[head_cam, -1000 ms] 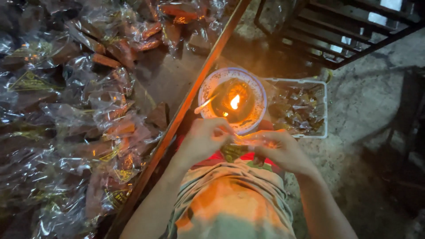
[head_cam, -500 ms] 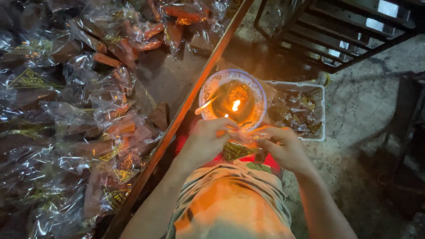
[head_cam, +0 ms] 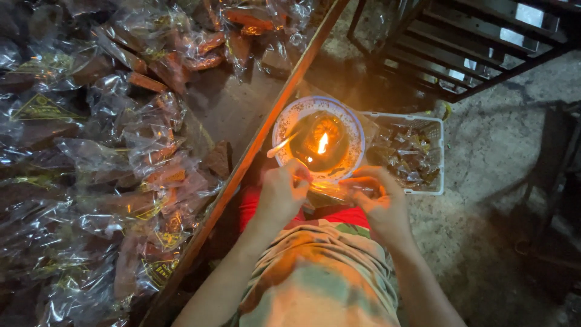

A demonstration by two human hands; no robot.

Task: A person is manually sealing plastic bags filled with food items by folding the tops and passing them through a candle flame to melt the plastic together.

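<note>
— Holding a small clear packet (head_cam: 330,192) between both hands, the person sat low by the flame (head_cam: 322,143). Did you see it?

— I did. The left hand (head_cam: 281,194) pinched one end of the packet. The right hand (head_cam: 378,203) pinched the other end. The packet was stretched flat between them, just under the rim of the round dish (head_cam: 284,124).

— What changed?

— A moment before, the packet was lower, close to the person's shirt. I could see a yellow mark on it then. Now both hands had moved up, and the packet's top edge was right beside the dish, near the little fire.

— So what did that mean?

— I think the open edge was being brought to the heat, maybe to close it. I could not tell if it touched the flame.

— What else was there?

— A thin stick (head_cam: 280,145) lay on the dish rim. A white basket (head_cam: 442,157) of wrapped sweets sat just right of the dish. A big pile of clear bags (head_cam: 109,151) with brown pieces lay on the bench (head_cam: 227,106) to the left, behind a wooden edge (head_cam: 254,148).
</note>
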